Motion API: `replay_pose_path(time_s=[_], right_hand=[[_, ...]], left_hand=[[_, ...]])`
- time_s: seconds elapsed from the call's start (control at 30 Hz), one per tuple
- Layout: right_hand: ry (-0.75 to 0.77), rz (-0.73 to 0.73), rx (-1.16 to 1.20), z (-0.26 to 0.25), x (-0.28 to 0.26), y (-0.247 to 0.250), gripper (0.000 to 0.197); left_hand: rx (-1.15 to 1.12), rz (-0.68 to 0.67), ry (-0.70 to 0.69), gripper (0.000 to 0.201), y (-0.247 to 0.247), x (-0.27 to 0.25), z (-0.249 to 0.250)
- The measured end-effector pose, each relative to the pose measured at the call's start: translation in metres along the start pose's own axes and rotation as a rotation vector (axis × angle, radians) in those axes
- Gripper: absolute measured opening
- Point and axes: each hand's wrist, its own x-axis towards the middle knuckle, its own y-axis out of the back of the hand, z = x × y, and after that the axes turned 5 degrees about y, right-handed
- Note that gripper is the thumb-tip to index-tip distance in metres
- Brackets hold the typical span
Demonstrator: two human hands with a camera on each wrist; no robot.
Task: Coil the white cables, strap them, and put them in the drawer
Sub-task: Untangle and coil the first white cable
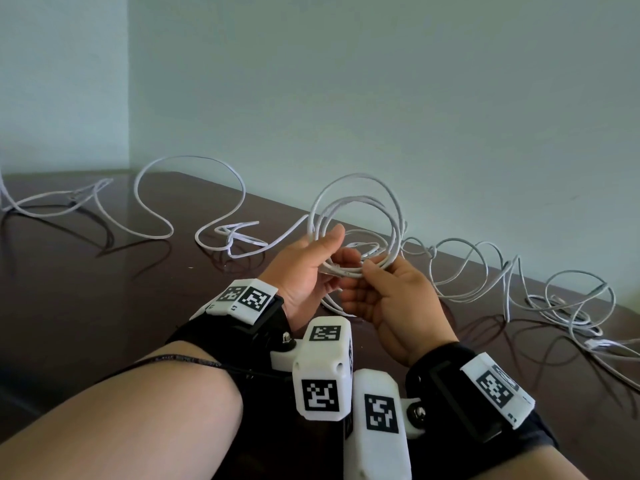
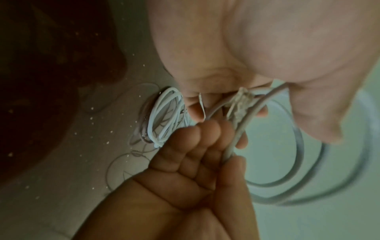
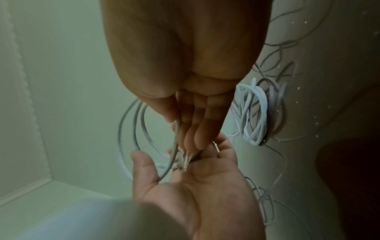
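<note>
Several loose white cables (image 1: 512, 282) sprawl on the dark table (image 1: 86, 289). The held coil (image 1: 356, 216) looks light and springy, so hold it where the loops cross. Left hand (image 1: 308, 271) and right hand (image 1: 391, 299) pinch it there together.

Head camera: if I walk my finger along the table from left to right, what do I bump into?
Loose white cable → left hand → coil of cable held up → right hand → tangled white cable.

Left hand (image 2: 236, 56) and right hand (image 2: 195, 170) pinch the coiled cable (image 2: 298, 146) at centre; loose cable bundle (image 2: 164, 116) on the surface (image 2: 82, 129) at nine o'clock.
</note>
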Motion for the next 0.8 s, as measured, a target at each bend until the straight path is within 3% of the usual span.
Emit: replay_pose_path(time_s=[0.13, 0.37, 0.43, 0.57, 0.63, 0.8], right_hand=[[-0.037, -0.066, 0.063, 0.002, -0.002, -0.002, 0.016], [-0.021, -0.096, -0.153, 0.008, 0.0, 0.003, 0.01], [0.006, -0.066, -0.12, 0.003, 0.0, 0.003, 0.007], [0.004, 0.158, 0.143, -0.005, 0.005, 0.01, 0.014], [-0.015, 0.212, 0.088, -0.005, 0.006, 0.013, 0.013], [0.051, 0.161, -0.164, 0.001, 0.006, 0.014, 0.016]], left_hand=[[-0.011, -0.095, 0.036, 0.031, 0.0, -0.003, 0.001], [-0.209, 0.112, -0.095, 0.036, 0.001, 0.001, 0.006], [-0.265, 0.142, -0.132, 0.033, 0.004, 0.003, 0.01], [-0.267, 0.173, -0.111, 0.03, 0.011, 0.004, 0.014], [-0.267, 0.195, -0.081, 0.031, 0.012, 0.003, 0.015], [-0.169, 0.18, 0.007, 0.03, 0.008, 0.0, 0.014]])
